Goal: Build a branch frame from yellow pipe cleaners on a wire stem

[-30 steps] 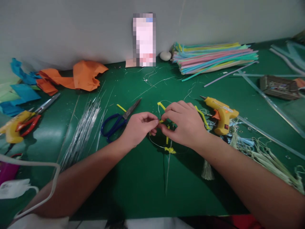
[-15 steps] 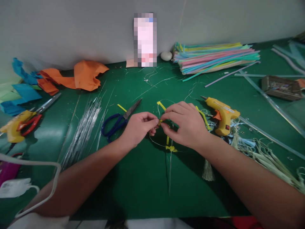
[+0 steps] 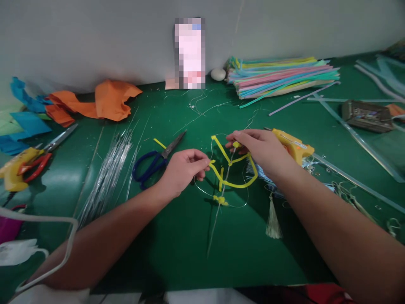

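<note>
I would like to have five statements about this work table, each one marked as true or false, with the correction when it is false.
1. The left hand pinches the yellow-and-wire piece. True.
2. The scissors with blue handles are in the right hand. False: these scissors lie near the left hand.
3. A yellow glue gun lies beside the right hand. True.
4. The orange paper is at far right. False: most of this paper lies at left.
</note>
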A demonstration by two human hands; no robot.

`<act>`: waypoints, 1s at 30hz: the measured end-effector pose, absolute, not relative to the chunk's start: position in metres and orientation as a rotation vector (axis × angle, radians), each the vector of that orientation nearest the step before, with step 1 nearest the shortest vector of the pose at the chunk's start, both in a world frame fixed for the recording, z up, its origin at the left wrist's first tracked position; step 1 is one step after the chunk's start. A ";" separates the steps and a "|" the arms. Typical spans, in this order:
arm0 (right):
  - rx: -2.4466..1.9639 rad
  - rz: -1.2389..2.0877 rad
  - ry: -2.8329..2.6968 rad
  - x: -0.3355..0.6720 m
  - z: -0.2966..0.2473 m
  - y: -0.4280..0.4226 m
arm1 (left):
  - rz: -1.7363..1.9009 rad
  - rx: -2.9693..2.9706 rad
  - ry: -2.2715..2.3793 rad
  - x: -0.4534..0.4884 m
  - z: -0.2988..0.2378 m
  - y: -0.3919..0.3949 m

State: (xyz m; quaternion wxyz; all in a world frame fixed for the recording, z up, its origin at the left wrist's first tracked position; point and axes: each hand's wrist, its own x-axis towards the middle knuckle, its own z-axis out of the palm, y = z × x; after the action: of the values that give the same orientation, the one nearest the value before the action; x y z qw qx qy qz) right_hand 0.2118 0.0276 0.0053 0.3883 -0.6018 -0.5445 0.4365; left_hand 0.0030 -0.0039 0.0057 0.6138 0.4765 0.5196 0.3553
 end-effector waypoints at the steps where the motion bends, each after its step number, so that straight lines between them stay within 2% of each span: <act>1: -1.516 1.151 -1.376 0.212 0.006 0.028 | 0.819 1.107 1.198 0.003 0.005 -0.004; 8: -1.448 1.275 -1.273 0.211 0.014 0.024 | 0.807 1.136 1.245 0.002 0.006 -0.004; 23: -1.442 1.262 -1.291 0.207 0.005 0.021 | 0.803 1.200 1.299 0.001 0.010 -0.005; 30: -1.459 1.201 -1.323 0.203 0.003 0.019 | 0.844 1.502 1.331 -0.002 0.008 -0.008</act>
State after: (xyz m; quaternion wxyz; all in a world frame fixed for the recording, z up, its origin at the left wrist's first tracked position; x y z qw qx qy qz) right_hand 0.2031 0.0194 0.0032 0.4056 -0.5782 -0.5242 0.4758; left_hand -0.0015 -0.0076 0.0082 0.4638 0.6113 0.5415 0.3434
